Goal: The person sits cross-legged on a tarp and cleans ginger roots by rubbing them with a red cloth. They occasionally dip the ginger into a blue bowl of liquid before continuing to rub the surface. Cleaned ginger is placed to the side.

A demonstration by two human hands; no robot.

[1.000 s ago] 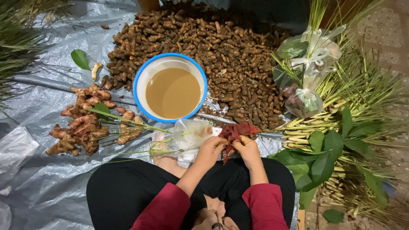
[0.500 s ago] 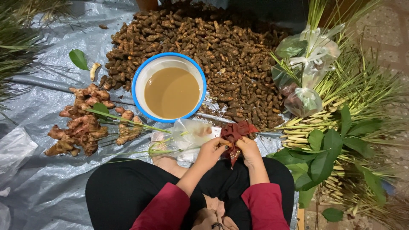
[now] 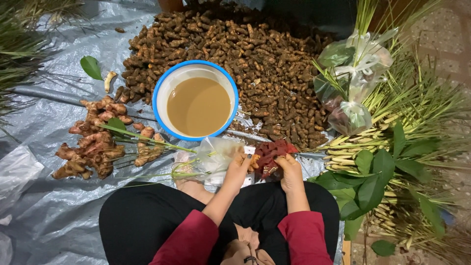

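- Left hand (image 3: 239, 167) and right hand (image 3: 289, 169) both pinch a red net bag (image 3: 273, 153), bunched between them at the near edge of the grey tarp (image 3: 44, 127).
- Bag's long axis runs left–right; hands equally near.
- Blue-rimmed basin (image 3: 195, 99) just beyond; turmeric heap (image 3: 265, 54) behind; open tarp lies left.

1. The bowl (image 3: 195, 100) stands near the middle of the tarp (image 3: 44, 122), liquid in it.
2. Behind and right of the bowl lies the turmeric heap (image 3: 255, 54), touching its rim.
3. Left of the bowl lies the ginger pile (image 3: 95, 145).
4. At the tarp's right edge lie the lemongrass stalks (image 3: 417, 113), tied bags (image 3: 351, 78) on them.
5. Just before the bowl, both hands, left hand (image 3: 238, 167) and right hand (image 3: 290, 172), hold the mesh bag (image 3: 272, 153) between them.
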